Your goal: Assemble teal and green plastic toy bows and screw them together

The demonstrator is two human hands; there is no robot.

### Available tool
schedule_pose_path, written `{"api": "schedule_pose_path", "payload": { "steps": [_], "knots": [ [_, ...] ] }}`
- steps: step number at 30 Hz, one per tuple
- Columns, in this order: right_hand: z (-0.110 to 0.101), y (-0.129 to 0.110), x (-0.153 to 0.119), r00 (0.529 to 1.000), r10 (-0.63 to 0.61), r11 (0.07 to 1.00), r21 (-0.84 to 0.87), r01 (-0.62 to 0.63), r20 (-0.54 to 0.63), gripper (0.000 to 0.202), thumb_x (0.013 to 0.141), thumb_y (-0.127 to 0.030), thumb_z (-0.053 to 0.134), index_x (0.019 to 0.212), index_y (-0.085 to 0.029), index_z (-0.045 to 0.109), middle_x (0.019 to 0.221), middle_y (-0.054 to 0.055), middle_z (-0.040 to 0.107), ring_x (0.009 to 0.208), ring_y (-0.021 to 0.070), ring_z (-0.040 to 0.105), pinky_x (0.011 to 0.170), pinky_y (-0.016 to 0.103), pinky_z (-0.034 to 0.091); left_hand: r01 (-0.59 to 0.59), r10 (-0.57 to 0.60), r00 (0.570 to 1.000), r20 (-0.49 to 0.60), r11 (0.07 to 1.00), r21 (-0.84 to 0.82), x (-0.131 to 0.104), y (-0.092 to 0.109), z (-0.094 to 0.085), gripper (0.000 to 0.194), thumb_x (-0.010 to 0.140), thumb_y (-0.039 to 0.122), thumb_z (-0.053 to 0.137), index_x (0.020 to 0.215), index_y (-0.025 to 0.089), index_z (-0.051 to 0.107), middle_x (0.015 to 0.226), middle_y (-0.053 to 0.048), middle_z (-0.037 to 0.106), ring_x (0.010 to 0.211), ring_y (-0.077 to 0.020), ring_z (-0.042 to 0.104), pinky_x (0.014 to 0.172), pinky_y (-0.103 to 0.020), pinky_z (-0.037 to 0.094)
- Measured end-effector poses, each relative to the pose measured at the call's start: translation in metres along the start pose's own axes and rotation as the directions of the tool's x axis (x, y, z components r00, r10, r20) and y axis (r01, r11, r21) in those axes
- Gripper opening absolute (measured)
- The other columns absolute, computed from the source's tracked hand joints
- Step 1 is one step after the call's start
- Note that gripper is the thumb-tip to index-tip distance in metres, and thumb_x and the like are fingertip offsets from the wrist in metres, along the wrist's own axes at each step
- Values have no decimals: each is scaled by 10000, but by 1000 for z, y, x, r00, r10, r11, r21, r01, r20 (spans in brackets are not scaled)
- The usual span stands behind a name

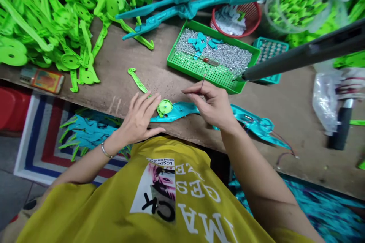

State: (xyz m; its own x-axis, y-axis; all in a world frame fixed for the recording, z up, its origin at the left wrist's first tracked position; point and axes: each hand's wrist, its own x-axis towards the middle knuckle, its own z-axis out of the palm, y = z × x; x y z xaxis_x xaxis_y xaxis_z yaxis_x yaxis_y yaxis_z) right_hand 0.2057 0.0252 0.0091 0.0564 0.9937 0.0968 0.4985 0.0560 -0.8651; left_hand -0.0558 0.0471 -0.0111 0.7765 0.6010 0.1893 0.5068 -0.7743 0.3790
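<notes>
At the near edge of the desk [122, 55] lies a teal plastic shell [182, 110], a green disc-ended lever [165, 106] at its left end; the left hand [141, 115] spreads over the lever, the right hand [213, 104] pinches above the shell, its hold unclear.

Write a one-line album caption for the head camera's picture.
At a brown workbench, left hand partly covers a slender lime-green plastic part; right hand is over a long turquoise plastic shell.

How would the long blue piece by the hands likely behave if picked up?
The blue piece looks like thin moulded plastic, so probably stiff and light. The wires trailing from its right end would likely flop and drag. The green piece over its left end might shift if unfastened.
</notes>
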Motion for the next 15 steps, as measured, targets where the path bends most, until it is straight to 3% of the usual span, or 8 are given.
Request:
{"api": "schedule_pose_path", "payload": {
  "steps": [3,7,12,15],
  "knots": [
    [8,-13,15,980,10,996,89,-28,199,145,850,-223,616,879,-193,754,839,37,723,775,163,638,729,317,497,41,-40,999,-14,999,25,0,6,19,1016,867,658,596,1600,140,119,1489,-222,497,1471,-396,345,1213,-644,147],
    [21,-26,33,904,-4,983,169,-75,427,162,846,-196,582,871,-161,738,870,48,739,763,149,631,728,301,485,46,-48,994,-94,999,-29,0,3,35,997,896,613,578,1595,139,49,1467,-247,508,1431,-367,432,1200,-619,250],
    [32,-27,49,908,46,997,42,-70,417,139,813,-159,579,891,-143,692,788,32,709,695,136,589,660,270,445,81,-124,971,-202,975,-207,-5,6,39,1112,839,586,673,1591,155,-25,1512,-270,443,1426,-341,449,1163,-527,385],
    [36,-25,55,895,35,999,-49,-15,445,133,800,-131,569,878,-153,675,772,25,690,690,133,577,657,261,430,140,-181,950,-254,975,-173,-7,8,41,1204,767,633,727,1591,169,-19,1529,-280,410,1458,-388,384,1176,-581,339]
  ]
}}
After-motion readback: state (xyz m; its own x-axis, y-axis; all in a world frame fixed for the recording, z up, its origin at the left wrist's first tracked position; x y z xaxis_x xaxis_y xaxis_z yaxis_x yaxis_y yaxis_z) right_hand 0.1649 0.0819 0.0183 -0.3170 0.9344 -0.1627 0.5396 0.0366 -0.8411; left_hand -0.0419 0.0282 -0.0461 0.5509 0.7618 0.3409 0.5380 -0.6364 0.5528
